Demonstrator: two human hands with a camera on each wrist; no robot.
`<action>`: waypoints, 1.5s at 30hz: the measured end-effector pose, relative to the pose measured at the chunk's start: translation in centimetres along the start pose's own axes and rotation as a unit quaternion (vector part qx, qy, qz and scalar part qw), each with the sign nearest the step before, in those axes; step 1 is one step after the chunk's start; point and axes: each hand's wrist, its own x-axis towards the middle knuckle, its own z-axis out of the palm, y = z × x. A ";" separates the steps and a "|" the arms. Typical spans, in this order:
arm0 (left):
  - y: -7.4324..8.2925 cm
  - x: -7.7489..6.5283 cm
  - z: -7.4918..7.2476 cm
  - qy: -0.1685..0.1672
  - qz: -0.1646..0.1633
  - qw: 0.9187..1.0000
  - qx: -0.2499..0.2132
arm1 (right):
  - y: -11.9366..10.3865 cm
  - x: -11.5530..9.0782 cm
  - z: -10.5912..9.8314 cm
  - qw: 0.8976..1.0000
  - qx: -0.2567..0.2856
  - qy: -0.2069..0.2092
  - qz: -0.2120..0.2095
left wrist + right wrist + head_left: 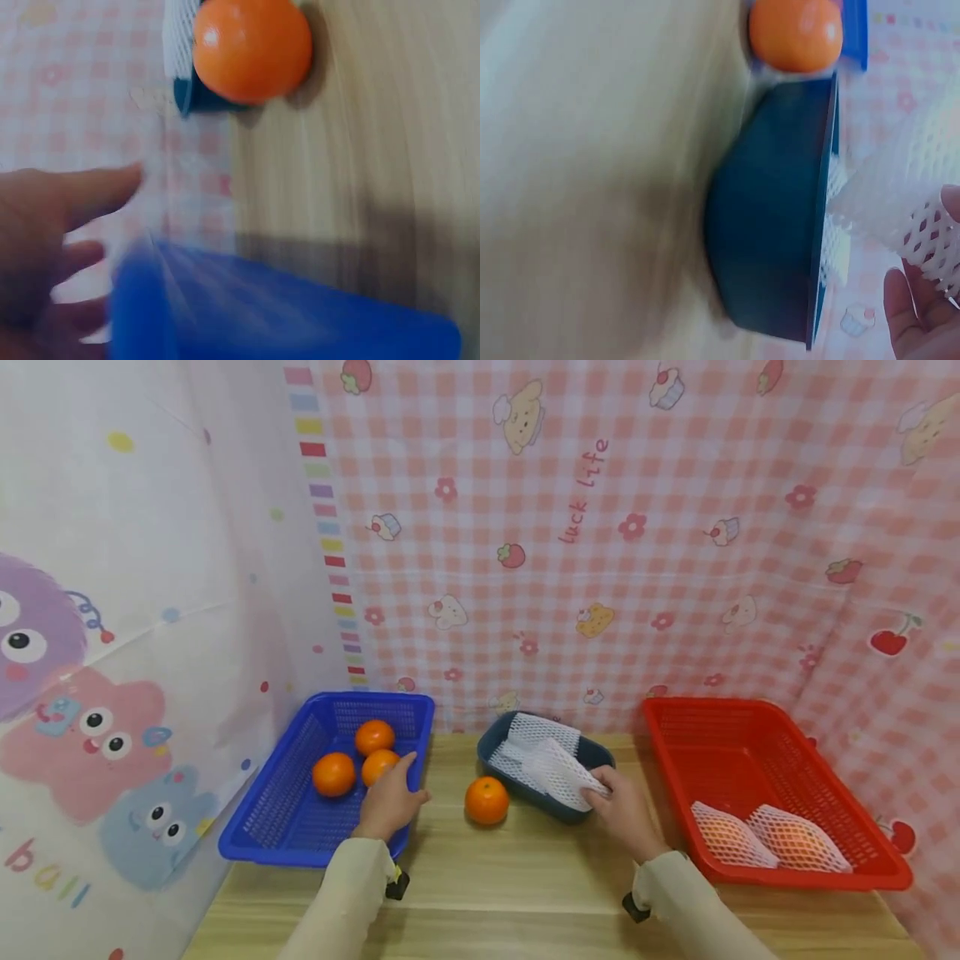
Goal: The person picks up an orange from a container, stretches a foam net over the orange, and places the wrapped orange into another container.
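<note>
My right hand pinches the end of a white foam net sleeve over the dark teal basket. More white netting lies in that basket beneath it. In the right wrist view the sleeve hangs from thumb and fingers, its mesh stretched. My left hand hovers at the right rim of the blue basket, thumb and fingers spread, nothing between them. In the head view it partly covers one of the oranges in that basket. A single orange stands on the table between the baskets.
Two more oranges sit in the blue basket. At the right, a red basket holds two net-wrapped fruits near its front edge. Patterned curtains hang behind and beside the wooden table.
</note>
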 end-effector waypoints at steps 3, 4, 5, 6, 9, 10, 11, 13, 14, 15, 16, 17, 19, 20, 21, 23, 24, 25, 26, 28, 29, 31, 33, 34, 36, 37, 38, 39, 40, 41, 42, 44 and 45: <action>1.8 -0.1 0.1 0.079 0.072 0.994 -0.026 | -0.6 -1.2 0.6 0.999 0.021 0.019 -0.013; 2.5 -0.2 0.3 0.100 0.107 0.988 -0.043 | -0.7 -1.5 0.9 0.999 0.027 0.024 -0.018; 3.2 -0.3 0.6 0.112 0.143 0.981 -0.061 | -0.8 -1.7 1.2 0.999 0.031 0.026 -0.023; 4.1 -0.4 0.8 0.110 0.173 0.975 -0.085 | -0.9 -2.0 1.4 0.999 0.032 0.026 -0.025; 6.3 -1.1 1.4 0.058 0.237 0.956 -0.160 | -1.2 -2.5 2.2 0.998 0.041 0.022 -0.031; 6.9 -1.3 1.6 0.034 0.247 0.951 -0.183 | -1.4 -2.7 2.5 0.998 0.043 0.021 -0.033; 7.4 -1.5 1.9 0.009 0.250 0.948 -0.199 | -1.5 -2.8 2.7 0.998 0.044 0.019 -0.032; 8.0 -1.8 2.3 -0.037 0.249 0.942 -0.223 | -1.7 -3.1 3.4 0.998 0.046 0.014 -0.034; 8.1 -1.9 2.5 -0.057 0.242 0.941 -0.229 | -1.8 -3.1 3.7 0.998 0.045 0.010 -0.036; 8.2 -1.9 2.7 -0.077 0.235 0.939 -0.238 | -1.9 -3.2 4.0 0.998 0.044 0.006 -0.037; 8.2 -2.0 2.9 -0.094 0.228 0.938 -0.241 | -2.0 -3.2 4.3 0.998 0.041 0.001 -0.039; 8.1 -2.0 3.0 -0.110 0.220 0.938 -0.244 | -2.0 -3.3 4.6 0.998 0.039 -0.005 -0.038; 8.0 -2.0 3.4 -0.136 0.207 0.937 -0.247 | -2.2 -3.4 5.1 0.998 0.037 -0.018 -0.045; 7.9 -2.0 3.6 -0.145 0.203 0.937 -0.244 | -2.3 -3.4 5.2 0.998 0.034 -0.023 -0.047; 7.9 -2.0 3.8 -0.147 0.205 0.939 -0.235 | -2.3 -3.4 5.2 0.998 0.033 -0.026 -0.048; 7.9 -1.9 4.2 -0.135 0.213 0.947 -0.200 | -2.6 -3.3 5.1 0.997 0.037 -0.027 -0.063; 7.9 -1.8 4.5 -0.125 0.219 0.951 -0.177 | -2.7 -3.2 5.0 0.996 0.041 -0.023 -0.082; 7.9 -1.8 4.6 -0.115 0.223 0.955 -0.157 | -2.9 -3.0 4.9 0.994 0.043 -0.014 -0.102; 8.0 -1.8 4.8 -0.100 0.227 0.960 -0.132 | -3.3 -2.8 4.8 0.992 0.046 -0.002 -0.121; 8.1 -1.8 5.1 -0.071 0.242 0.963 -0.090 | -4.3 -2.4 4.8 0.985 0.055 0.022 -0.162; 8.2 -1.9 5.2 -0.059 0.251 0.963 -0.072 | -4.9 -2.2 5.0 0.981 0.056 0.034 -0.180; 8.4 -1.9 5.5 -0.039 0.273 0.960 -0.043 | -6.2 -1.8 5.5 0.976 0.059 0.053 -0.201; 8.6 -1.9 5.9 -0.019 0.296 0.955 -0.018 | -7.3 -1.6 6.1 0.973 0.058 0.060 -0.215; 8.7 -1.9 6.0 -0.011 0.305 0.952 -0.010 | -7.7 -1.5 6.4 0.971 0.053 0.061 -0.224; 8.8 -1.8 6.2 -0.008 0.314 0.949 -0.008 | -8.3 -1.4 7.0 0.969 0.041 0.065 -0.236; 8.8 -1.8 6.3 -0.008 0.316 0.949 -0.009 | -8.4 -1.4 7.2 0.968 0.033 0.068 -0.240; 8.8 -1.8 6.4 -0.010 0.315 0.949 -0.011 | -8.5 -1.3 7.4 0.967 0.023 0.073 -0.242; 8.8 -1.8 6.4 -0.010 0.316 0.949 -0.014 | -8.5 -1.4 7.5 0.968 0.015 0.076 -0.239; 8.8 -1.8 6.5 -0.010 0.318 0.948 -0.017 | -8.5 -1.4 7.6 0.968 0.005 0.080 -0.237; 8.8 -1.8 6.6 -0.009 0.320 0.947 -0.017 | -8.5 -1.4 7.6 0.969 -0.006 0.082 -0.232; 8.8 -1.8 6.6 -0.006 0.324 0.946 -0.016 | -8.4 -1.5 7.6 0.970 -0.022 0.082 -0.226; 8.8 -1.7 6.7 0.003 0.333 0.943 -0.008 | -8.3 -1.6 7.5 0.973 -0.048 0.073 -0.211; 8.9 -1.7 6.8 0.006 0.336 0.942 -0.004 | -8.2 -1.7 7.4 0.975 -0.063 0.063 -0.203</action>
